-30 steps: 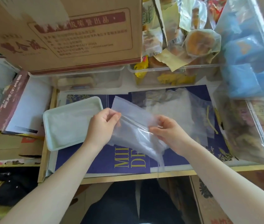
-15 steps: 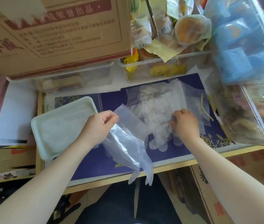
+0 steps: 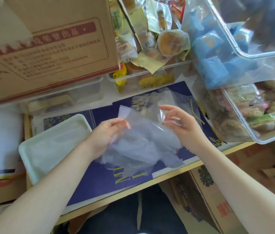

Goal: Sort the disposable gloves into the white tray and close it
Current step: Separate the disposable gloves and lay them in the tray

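A crowded counter (image 3: 150, 180) covered with a dark blue printed sheet is ringed by a cardboard box (image 3: 49, 48) at 11 o'clock and clear bins of wrapped snacks (image 3: 150, 46) from 12 to 3 o'clock. The white tray (image 3: 49, 149) lies open at 9 o'clock, seemingly with a thin clear layer already inside. At the centre, both hands hold up a bunch of clear disposable gloves (image 3: 143, 142) just above the sheet. The left hand (image 3: 106, 134) has its fingers closed in a pinch on the film's upper left edge. The right hand (image 3: 182, 125) looks to pinch the upper right edge with thumb and forefinger, the other fingers spread loose. More clear film (image 3: 150, 102) lies on the sheet at 12 o'clock. The gloves are slippery and limp, so a loose pinch could drop part of the bunch. Trailing ends hang near the counter's front edge and could slide off, or get caught under the lid when closing.
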